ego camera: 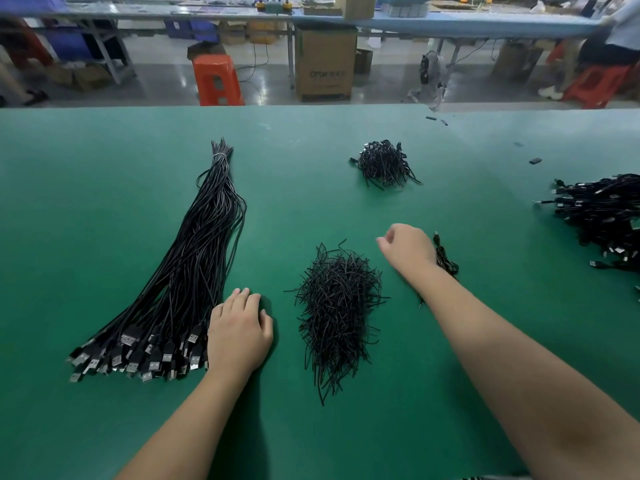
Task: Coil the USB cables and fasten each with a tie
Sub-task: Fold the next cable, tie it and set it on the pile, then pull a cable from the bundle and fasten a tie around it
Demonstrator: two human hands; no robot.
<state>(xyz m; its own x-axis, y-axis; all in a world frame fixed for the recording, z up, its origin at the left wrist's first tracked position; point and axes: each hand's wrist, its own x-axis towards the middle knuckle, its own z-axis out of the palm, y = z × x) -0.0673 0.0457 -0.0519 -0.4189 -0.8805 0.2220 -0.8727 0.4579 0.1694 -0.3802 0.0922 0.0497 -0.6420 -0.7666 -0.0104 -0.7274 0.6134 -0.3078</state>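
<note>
A long bundle of straight black USB cables [194,271] lies on the left of the green table [104,168], plugs toward me. My left hand [239,334] rests on the table at the bundle's right edge by the plugs, fingers bent and touching the outermost cables. A loose heap of black ties [337,313] sits in the middle. My right hand [407,245] hovers just right of the heap's far end, fingers loosely curled, nothing visible in them. One small coiled cable [446,259] lies beside and under my right wrist.
A second small heap of black ties or short pieces [384,164] lies farther back. A pile of coiled cables [602,213] sits at the right edge. Small black scraps [535,161] dot the far right. Beyond the table stand an orange stool [216,79] and a cardboard box [325,62].
</note>
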